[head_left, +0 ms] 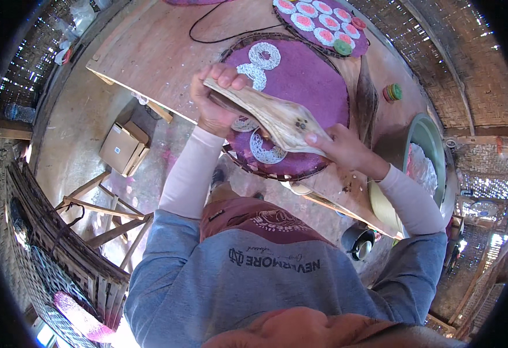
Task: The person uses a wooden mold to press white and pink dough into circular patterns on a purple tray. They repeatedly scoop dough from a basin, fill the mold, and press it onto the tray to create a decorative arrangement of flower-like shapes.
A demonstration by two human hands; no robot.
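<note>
A long pale wooden tool (265, 110) with several small dark holes is held slantwise in front of me. My left hand (214, 98) wraps its fingers over the upper left end. At the lower right end, my right hand (349, 152) grips it with the thumb laid on top. Beneath is a round tray (317, 75) with a purple surface and a dark rim. White lacy rings lie on its left side: one at the far edge (264, 56), another (254, 74) partly behind my left hand, and a partial ring (267, 149) at the near edge.
Another round tray (365, 49) holds pink-and-white discs. Right of my tray are a long dark wooden piece (367, 98), a small green-and-red stack (392, 92) and a large green tub (425, 124) containing clear plastic. A cardboard box (120, 148) and a black pot (355, 240) sit lower down.
</note>
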